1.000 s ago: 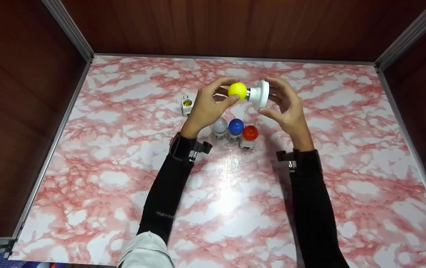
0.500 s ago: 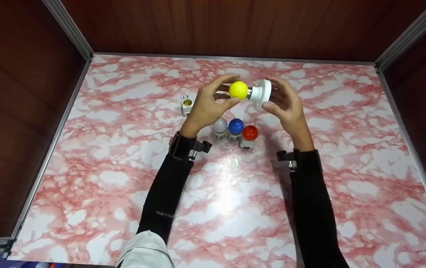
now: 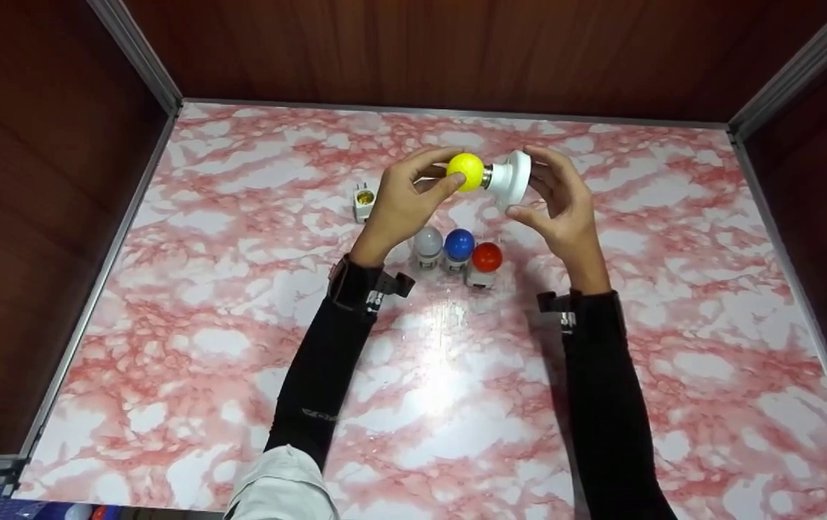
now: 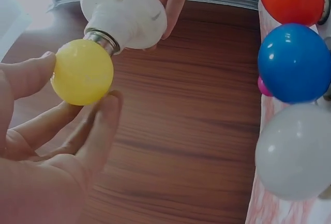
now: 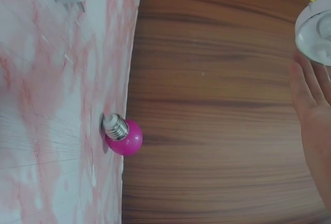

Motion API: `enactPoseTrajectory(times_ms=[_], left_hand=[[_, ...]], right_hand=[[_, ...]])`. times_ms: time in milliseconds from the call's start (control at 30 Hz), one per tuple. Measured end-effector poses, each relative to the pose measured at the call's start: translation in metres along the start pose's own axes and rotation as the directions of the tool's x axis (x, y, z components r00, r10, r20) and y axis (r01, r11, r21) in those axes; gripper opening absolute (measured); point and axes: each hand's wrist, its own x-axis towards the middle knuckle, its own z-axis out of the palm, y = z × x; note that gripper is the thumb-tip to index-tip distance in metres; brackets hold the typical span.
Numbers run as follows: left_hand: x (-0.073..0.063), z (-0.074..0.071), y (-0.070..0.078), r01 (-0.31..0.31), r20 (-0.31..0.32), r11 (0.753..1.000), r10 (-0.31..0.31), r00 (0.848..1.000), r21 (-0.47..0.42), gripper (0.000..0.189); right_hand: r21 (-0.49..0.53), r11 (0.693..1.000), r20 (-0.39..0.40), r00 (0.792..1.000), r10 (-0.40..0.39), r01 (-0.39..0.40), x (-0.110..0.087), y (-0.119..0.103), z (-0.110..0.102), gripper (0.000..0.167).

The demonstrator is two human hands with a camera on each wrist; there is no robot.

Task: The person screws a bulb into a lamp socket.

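Observation:
My left hand (image 3: 404, 198) pinches a yellow light bulb (image 3: 467, 166) between thumb and fingertips, above the far middle of the table. Its metal screw base sits at the mouth of a white round lamp holder (image 3: 518, 179), part of the thread still showing. My right hand (image 3: 570, 209) holds that lamp holder by its wide disc, thumb at the lower rim and fingers behind. In the left wrist view, the yellow bulb (image 4: 83, 76) and the lamp holder (image 4: 132, 17) line up at a tilt. Only part of the lamp holder (image 5: 313, 35) shows in the right wrist view.
White (image 3: 428, 241), blue (image 3: 459, 244) and red (image 3: 487, 256) bulbs stand in white sockets below the hands. An unfilled plug-in socket (image 3: 363, 202) stands left of my left hand. A pink bulb (image 5: 126, 140) lies on the table. Wood panels (image 3: 427, 50) enclose the table.
Bulb and lamp holder have shifted slightly right and toward the back. My left thumb has moved up across the bulb's face, and my right thumb has moved down along the holder's rim.

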Motion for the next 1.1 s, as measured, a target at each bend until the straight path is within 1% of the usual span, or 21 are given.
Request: enactPoseTrajectory(times_ms=[133, 200, 300, 400, 633, 800, 933, 1100], left_hand=[[-0.0015, -0.0019, 0.0006, -0.005, 0.010, 0.996, 0.004, 1.000, 0.093, 0.041], [-0.0014, -0.0018, 0.0004, -0.005, 0.005, 0.994, 0.004, 1.000, 0.106, 0.039], [-0.0015, -0.0011, -0.0004, -0.003, -0.011, 0.995, 0.004, 1.000, 0.100, 0.038], [-0.0013, -0.0006, -0.0007, -0.016, -0.017, 0.996, 0.017, 1.000, 0.093, 0.038], [-0.0009, 0.0007, -0.0003, -0.056, 0.004, 0.996, 0.056, 0.998, 0.072, 0.041], [-0.0015, 0.0005, -0.0010, -0.070, 0.017, 0.996, 0.069, 0.997, 0.059, 0.044], [-0.0016, 0.0001, -0.0011, -0.075, 0.023, 0.996, 0.074, 0.997, 0.055, 0.048], [-0.0019, 0.0008, -0.0016, -0.056, 0.014, 0.998, 0.055, 0.998, 0.024, 0.052]], right_hand=[[-0.008, 0.999, 0.016, 0.999, -0.040, 0.040, 0.0006, 0.0015, 0.0004, 0.076], [-0.015, 0.998, 0.024, 0.998, -0.056, 0.056, 0.0006, 0.0020, 0.0003, 0.076], [-0.035, 0.998, 0.029, 0.998, -0.058, 0.059, 0.0003, 0.0024, -0.0001, 0.076], [-0.053, 0.997, 0.030, 0.999, -0.046, 0.047, 0.0002, 0.0012, -0.0011, 0.075], [-0.054, 0.999, 0.029, 1.000, -0.003, 0.004, -0.0009, 0.0007, -0.0036, 0.072], [-0.045, 0.999, 0.016, 1.000, 0.022, -0.021, -0.0018, 0.0029, -0.0038, 0.068], [-0.062, 0.997, 0.007, 0.999, 0.041, -0.040, -0.0017, 0.0046, -0.0046, 0.064], [-0.054, 0.997, 0.003, 0.999, 0.050, -0.049, -0.0025, 0.0050, -0.0049, 0.067]])
